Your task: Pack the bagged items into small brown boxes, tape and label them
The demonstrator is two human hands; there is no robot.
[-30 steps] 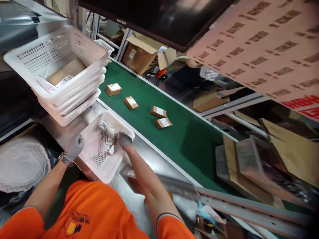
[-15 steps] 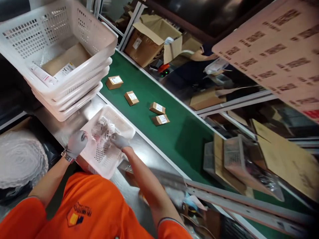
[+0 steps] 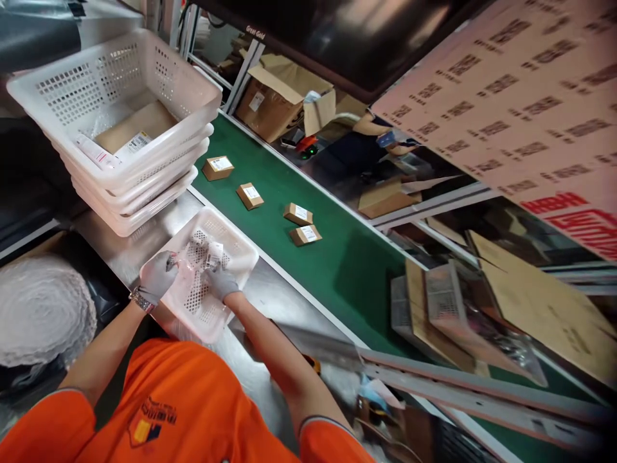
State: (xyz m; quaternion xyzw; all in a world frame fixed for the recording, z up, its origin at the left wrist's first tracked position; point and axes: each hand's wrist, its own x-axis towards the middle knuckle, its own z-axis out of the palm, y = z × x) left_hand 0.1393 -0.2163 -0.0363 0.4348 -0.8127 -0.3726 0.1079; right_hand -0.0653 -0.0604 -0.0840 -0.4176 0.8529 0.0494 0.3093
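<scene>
Left of centre in the frame, both my gloved hands are over the small white basket (image 3: 226, 247) on the steel bench (image 3: 284, 302); between them I hold a clear plastic bag (image 3: 200, 257) with a small printed label, just above the basket's floor. My left hand (image 3: 158, 276) is closed in a pinch on the bag's left edge; my right hand (image 3: 220, 280) has its fingers curled onto the right side, though I cannot tell how firmly they are pressed.

I judge the bag to be very light and limp; the film looks slick and crinkly, so against glove fabric it could slide; whatever is inside looks small and I cannot make it out. The safest hold seems to be at the two edges, keeping the film taut, not at the sagging middle.

In the upper left of the frame stands a stack of larger baskets (image 3: 144, 161), the top one holding a brown packet; toward the upper middle, four small cardboard boxes (image 3: 297, 214) lie well apart from my hands on the green belt (image 3: 347, 270).
</scene>
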